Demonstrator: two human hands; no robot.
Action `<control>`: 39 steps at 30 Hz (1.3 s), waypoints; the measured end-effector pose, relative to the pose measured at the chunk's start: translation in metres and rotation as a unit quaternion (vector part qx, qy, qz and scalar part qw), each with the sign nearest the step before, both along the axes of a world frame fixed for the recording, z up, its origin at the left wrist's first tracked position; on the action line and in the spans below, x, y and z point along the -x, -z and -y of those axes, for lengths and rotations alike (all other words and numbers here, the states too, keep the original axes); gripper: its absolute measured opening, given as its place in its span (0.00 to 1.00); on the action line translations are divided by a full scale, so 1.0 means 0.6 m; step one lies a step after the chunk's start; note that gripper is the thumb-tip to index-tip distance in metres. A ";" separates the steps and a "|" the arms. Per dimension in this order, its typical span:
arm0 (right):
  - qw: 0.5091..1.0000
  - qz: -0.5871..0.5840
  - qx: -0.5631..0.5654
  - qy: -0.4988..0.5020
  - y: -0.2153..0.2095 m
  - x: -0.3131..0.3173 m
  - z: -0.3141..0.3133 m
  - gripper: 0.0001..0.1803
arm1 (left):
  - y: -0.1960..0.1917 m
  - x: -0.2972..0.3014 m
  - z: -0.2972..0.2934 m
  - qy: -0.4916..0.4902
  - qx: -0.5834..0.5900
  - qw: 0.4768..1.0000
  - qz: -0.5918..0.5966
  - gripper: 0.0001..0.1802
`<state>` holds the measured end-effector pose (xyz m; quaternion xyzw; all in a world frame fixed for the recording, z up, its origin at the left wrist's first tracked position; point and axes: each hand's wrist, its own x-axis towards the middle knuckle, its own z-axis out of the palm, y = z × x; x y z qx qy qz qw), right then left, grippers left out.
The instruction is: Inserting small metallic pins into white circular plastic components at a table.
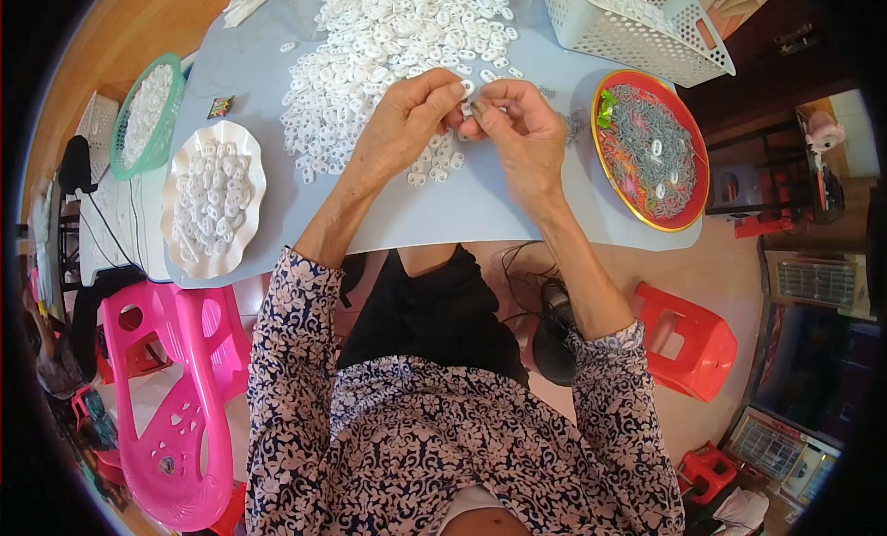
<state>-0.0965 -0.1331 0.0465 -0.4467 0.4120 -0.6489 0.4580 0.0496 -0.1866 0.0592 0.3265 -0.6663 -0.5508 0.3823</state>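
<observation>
A pink plastic chair (176, 416) and red stools (688, 337) (one perhaps toppled) stand on pale floor (716, 268).

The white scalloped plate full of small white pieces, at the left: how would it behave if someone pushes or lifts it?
The white scalloped plate looks thin and wavy-rimmed, so it is probably light and may flex when lifted. It lies flat on the grey mat, so a push would likely slide it, not tip it. The heaped small white pieces are loose and could spill.

Small dark wrapped packet (220, 107), perhaps candy, on table between green basket (148, 157) and white pile (388, 46).
</observation>
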 end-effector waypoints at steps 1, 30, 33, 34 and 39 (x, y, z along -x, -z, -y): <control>1.000 0.000 -0.001 0.000 0.000 0.000 -0.001 0.06 | 0.002 -0.001 0.001 0.007 0.005 1.000 0.006 0.13; 1.000 -0.011 0.026 0.005 0.001 -0.001 -0.001 0.06 | 0.003 0.001 -0.001 -0.004 0.090 0.995 0.049 0.11; 0.999 -0.023 0.026 -0.002 -0.001 -0.001 -0.001 0.06 | 0.003 -0.006 0.006 0.019 0.087 0.992 0.089 0.11; 0.999 -0.022 0.026 -0.002 -0.002 -0.002 -0.001 0.06 | 0.004 -0.007 0.008 0.025 0.099 0.990 0.102 0.11; 1.000 -0.007 0.018 -0.020 -0.004 0.001 -0.001 0.05 | 0.000 0.003 0.000 -0.003 0.115 0.992 0.055 0.13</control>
